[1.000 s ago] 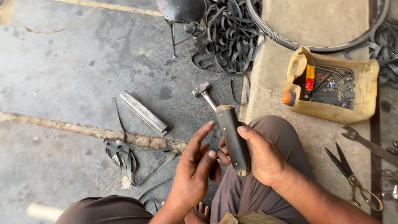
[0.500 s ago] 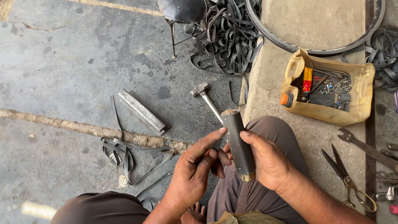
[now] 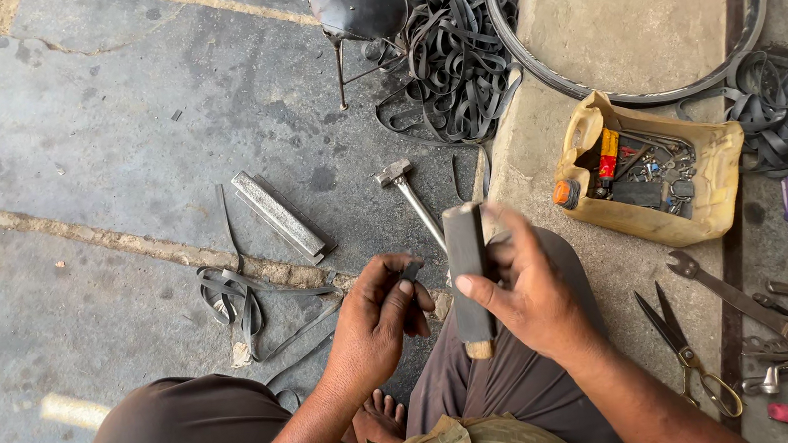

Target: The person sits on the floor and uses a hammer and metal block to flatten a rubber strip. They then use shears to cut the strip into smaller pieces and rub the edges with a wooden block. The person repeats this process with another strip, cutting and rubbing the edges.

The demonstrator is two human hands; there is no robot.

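Dark, flat and upright, a block with a pale wooden end (image 3: 469,277) sits clamped in the grip of the right hand (image 3: 523,296), thumb across its face, above the person's lap. Just left of it, the left hand (image 3: 381,318) pinches a small dark piece (image 3: 410,272) between fingertips. Beyond both hands a hammer (image 3: 408,195) lies on the stone floor (image 3: 103,137); right of them stand a yellow container of parts (image 3: 712,202) and scissors (image 3: 685,351).
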